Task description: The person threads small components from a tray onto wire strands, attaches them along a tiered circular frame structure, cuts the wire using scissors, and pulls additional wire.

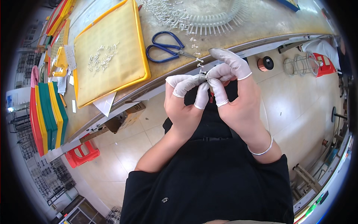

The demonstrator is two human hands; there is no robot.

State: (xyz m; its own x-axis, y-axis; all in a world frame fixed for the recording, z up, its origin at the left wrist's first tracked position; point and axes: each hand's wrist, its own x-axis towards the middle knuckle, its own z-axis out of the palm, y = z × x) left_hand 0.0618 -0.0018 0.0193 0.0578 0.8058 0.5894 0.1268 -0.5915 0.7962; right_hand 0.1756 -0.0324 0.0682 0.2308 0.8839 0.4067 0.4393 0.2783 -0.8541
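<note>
In front of my body, at the table's near edge, my left hand and my right hand meet fingertip to fingertip. Both wear white finger cots, greyed at some tips. Between them they pinch the end of a string of small silver metal parts, which runs down from the tabletop; the fingers partly hide the pinched piece. One finger of my right hand stretches out away from the pinch. Left of the string lie blue-handled scissors, blades pointing toward it. A yellow-rimmed tray holds a scatter of similar silver parts.
A curved row of translucent plastic pieces lies at the far side of the table. Stacked colored trays stand at the left edge. On the floor are a red stool, a copper wire spool and a wire frame.
</note>
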